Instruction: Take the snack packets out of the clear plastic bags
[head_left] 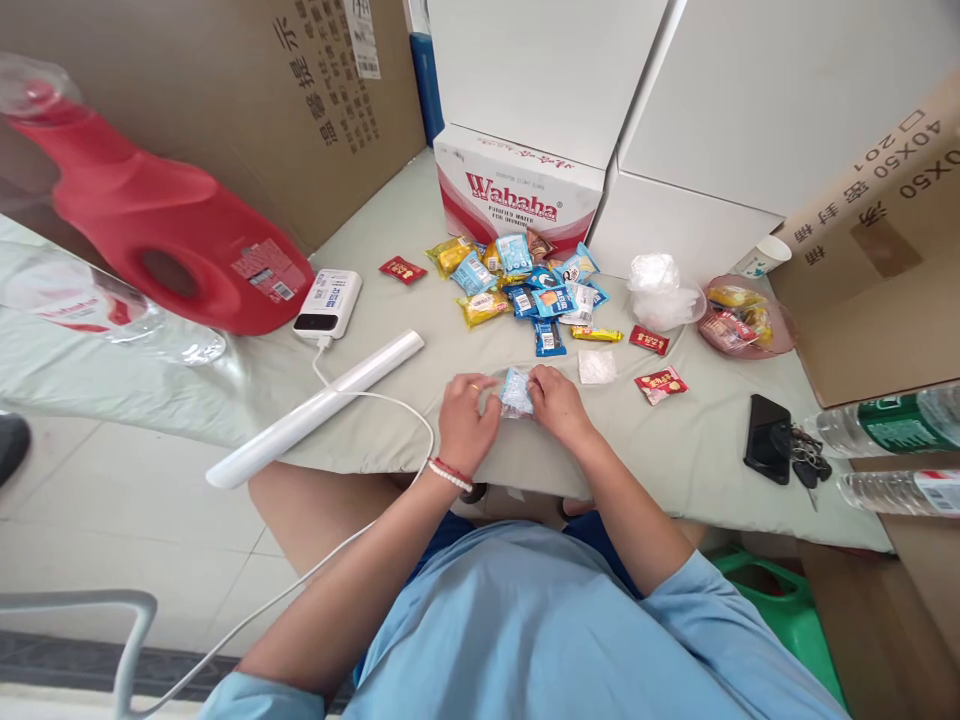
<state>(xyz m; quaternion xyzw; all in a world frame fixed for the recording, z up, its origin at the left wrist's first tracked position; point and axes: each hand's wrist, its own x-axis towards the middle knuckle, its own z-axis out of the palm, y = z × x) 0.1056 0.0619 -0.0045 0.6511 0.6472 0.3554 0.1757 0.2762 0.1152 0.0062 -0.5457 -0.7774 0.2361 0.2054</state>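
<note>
Near the table's front edge, a small light-blue and clear snack packet (pixel 516 392) lies between my hands. My right hand (pixel 555 402) pinches its right side with closed fingers. At its left side is my left hand (pixel 470 415), fingers curled and thumb near the packet; whether it grips the packet is not clear. Just beyond is a pile of wrapped snacks (pixel 551 301) in blue, yellow and light-blue wrappers. To the right of my hands lie a white square packet (pixel 597 367) and a red snack packet (pixel 661 385).
A white power bank (pixel 328 304) has a cable running across my left arm, beside a long white tube (pixel 322 408). A red jug (pixel 172 210) stands left. Rightward are a pink bowl (pixel 780 335) of snacks, a black phone (pixel 766 438), keys and bottles. Boxes (pixel 519 190) line the back.
</note>
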